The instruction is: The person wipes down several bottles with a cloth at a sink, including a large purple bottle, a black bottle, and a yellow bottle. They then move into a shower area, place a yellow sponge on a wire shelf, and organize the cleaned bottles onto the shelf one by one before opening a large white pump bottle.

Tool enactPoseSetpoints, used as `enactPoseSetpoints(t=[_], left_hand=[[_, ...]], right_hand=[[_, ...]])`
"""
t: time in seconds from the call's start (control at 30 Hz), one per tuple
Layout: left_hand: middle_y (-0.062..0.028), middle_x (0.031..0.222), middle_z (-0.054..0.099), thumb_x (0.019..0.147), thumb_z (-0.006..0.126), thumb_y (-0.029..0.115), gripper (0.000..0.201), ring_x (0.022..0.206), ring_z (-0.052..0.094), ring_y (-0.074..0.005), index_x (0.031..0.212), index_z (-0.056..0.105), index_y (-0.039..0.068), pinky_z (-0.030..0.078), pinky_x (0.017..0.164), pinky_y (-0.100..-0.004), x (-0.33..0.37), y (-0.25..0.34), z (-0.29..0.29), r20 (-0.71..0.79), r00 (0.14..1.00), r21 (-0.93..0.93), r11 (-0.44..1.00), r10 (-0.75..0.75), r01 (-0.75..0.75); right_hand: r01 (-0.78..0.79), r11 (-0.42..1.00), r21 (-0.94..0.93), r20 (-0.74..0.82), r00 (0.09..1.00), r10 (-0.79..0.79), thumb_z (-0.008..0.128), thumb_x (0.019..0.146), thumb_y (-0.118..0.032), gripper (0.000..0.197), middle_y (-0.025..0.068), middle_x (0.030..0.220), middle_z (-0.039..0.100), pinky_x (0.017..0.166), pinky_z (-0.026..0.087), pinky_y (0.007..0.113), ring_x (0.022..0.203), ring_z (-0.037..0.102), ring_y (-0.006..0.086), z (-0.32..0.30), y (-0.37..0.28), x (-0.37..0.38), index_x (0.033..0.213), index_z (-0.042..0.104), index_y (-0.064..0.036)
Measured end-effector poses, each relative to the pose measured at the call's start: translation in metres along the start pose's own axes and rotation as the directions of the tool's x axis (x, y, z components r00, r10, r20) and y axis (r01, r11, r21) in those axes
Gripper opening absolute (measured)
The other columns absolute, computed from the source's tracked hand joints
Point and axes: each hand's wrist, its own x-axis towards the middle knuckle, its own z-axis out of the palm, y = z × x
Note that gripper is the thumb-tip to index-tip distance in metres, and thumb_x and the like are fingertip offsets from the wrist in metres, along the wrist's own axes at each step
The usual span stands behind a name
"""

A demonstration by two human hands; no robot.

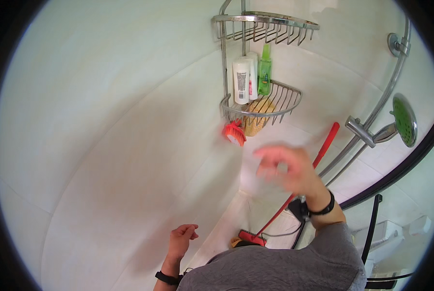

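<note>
Vantage: one head-worn fisheye, looking down into a tiled shower corner.
Facing: toward the wire corner caddy (261, 104).
Range: close; the person's grey shoulder fills the lower edge.

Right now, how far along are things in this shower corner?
Looks done: three bottles stand upright in the lower wire basket, with a red brush hanging under it. In hand: nothing; the right hand is raised, blurred and open before the wall, the left hand loosely curled near it. Left: the red long-handled brush leans untouched in the corner; the top basket looks empty.
</note>
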Motion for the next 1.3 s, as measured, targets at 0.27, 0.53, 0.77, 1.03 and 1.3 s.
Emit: enactPoseSetpoints(t=[0.27,0.53,0.77,1.03,1.3], left_hand=[[-0.0093,0.063,0.060,0.079,0.062,0.020,0.018,0.060,0.059,-0.0148,0.084,0.062,0.003,0.045,0.053,-0.0304,-0.011,-0.050,-0.017,-0.039,0.995,0.630,0.770,-0.094,0.098],[-0.0104,0.072,0.061,0.077,0.060,0.018,0.029,0.070,0.062,-0.0263,0.105,0.056,0.009,0.049,0.063,-0.0363,-0.060,-0.102,-0.034,-0.017,0.986,0.715,0.692,0.164,-0.103],[-0.0103,0.076,0.062,0.076,0.062,0.021,0.036,0.075,0.062,-0.0271,0.108,0.054,0.007,0.048,0.069,-0.0374,-0.124,-0.135,-0.020,-0.349,0.937,0.639,0.724,-0.030,0.261],[-0.0114,0.074,0.061,0.077,0.062,0.020,0.038,0.071,0.061,-0.0289,0.111,0.051,0.008,0.048,0.063,-0.0383,-0.190,-0.134,0.015,-0.547,0.835,0.524,0.751,-0.065,0.402],[-0.0139,0.082,0.062,0.078,0.058,0.018,0.038,0.080,0.060,-0.0309,0.114,0.050,0.009,0.048,0.068,-0.0393,-0.288,-0.113,0.052,-0.860,0.490,0.205,0.781,-0.144,0.590]], right_hand=[[0.531,0.596,0.602,0.025,0.734,-0.679,0.064,0.078,-0.010,0.029,0.0105,0.075,0.063,0.042,0.039,0.025,0.048,0.054,0.0155,0.037,-0.111,0.001,0.106,0.058,-0.0087],[0.602,0.427,0.674,-0.172,0.691,-0.702,0.062,0.082,-0.011,0.025,0.0078,0.073,0.060,0.037,0.030,0.020,0.043,0.045,0.0080,0.045,-0.133,-0.006,0.107,0.063,-0.0135],[0.482,0.150,0.863,-0.214,0.619,-0.756,0.059,0.085,-0.010,0.026,0.0041,0.072,0.058,0.037,0.029,0.019,0.042,0.042,0.0068,0.052,-0.105,0.007,0.108,0.063,-0.0204],[-0.040,0.027,0.999,0.039,0.344,-0.938,0.055,0.081,-0.010,0.020,0.0091,0.081,0.060,0.045,0.042,0.030,0.056,0.055,0.0199,0.088,-0.088,0.023,0.096,0.059,0.0023],[-0.405,-0.245,0.881,-0.206,0.139,-0.969,0.058,0.081,-0.007,0.032,0.0120,0.076,0.062,0.045,0.041,0.026,0.048,0.053,0.0163,0.117,-0.187,0.048,0.110,0.061,-0.0214]])
